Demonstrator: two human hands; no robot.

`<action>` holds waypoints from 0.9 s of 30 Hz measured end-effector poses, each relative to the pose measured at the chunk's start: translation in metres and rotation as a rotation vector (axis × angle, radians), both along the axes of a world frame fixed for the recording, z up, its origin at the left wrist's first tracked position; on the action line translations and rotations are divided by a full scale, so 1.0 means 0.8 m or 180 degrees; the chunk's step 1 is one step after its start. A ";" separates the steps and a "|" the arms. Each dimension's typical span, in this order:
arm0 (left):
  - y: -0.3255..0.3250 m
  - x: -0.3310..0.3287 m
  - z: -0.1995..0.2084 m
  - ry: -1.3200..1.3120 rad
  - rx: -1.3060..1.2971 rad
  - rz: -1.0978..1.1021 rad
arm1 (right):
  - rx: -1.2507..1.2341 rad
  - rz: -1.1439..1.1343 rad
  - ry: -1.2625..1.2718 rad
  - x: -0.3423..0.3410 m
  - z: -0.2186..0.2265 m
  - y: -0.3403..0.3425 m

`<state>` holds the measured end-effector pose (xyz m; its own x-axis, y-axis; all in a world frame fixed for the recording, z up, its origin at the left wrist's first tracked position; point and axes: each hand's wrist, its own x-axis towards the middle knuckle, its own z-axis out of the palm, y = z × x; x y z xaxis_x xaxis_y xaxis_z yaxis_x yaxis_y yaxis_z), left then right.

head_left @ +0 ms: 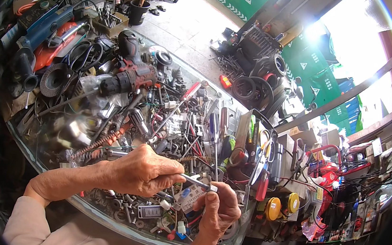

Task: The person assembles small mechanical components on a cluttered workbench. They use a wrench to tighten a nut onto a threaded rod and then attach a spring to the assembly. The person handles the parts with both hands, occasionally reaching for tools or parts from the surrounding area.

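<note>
My left hand is closed around a slim grey metal rod, which sticks out past its fingertips toward the right. At the rod's far end, my right hand pinches a small pale block-like piece between thumb and fingers. The rod's tip touches this piece or enters it; I cannot tell which. Both hands are raised over a glass-topped counter strewn with small hardware. Just below the rod lies a white label card, and nearer me a grey rectangular module.
A red-and-black cordless drill lies beyond my left hand, with a blue power tool farther left. Screwdrivers and a metal bin with scissors stand at the right. Yellow round tins sit past the counter's right edge.
</note>
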<state>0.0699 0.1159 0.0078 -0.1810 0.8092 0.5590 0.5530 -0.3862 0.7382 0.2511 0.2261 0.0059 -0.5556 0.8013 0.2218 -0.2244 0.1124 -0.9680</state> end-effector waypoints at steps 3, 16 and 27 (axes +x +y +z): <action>0.000 0.001 -0.002 0.0031 0.0015 -0.0011 | 0.0147 -0.0130 -0.0114 0.000 -0.001 0.000; 0.002 0.013 -0.003 -0.0694 -0.0223 -0.0125 | -0.0035 -0.0328 0.0279 -0.013 0.022 -0.018; 0.001 0.018 0.003 -0.0503 -0.0389 -0.0098 | 0.0628 -0.0450 0.0009 -0.001 -0.009 0.004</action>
<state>0.0843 0.1164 0.0099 -0.2328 0.8757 0.4229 0.4159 -0.3034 0.8573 0.2501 0.2291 -0.0015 -0.4402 0.8120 0.3832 -0.1957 0.3297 -0.9236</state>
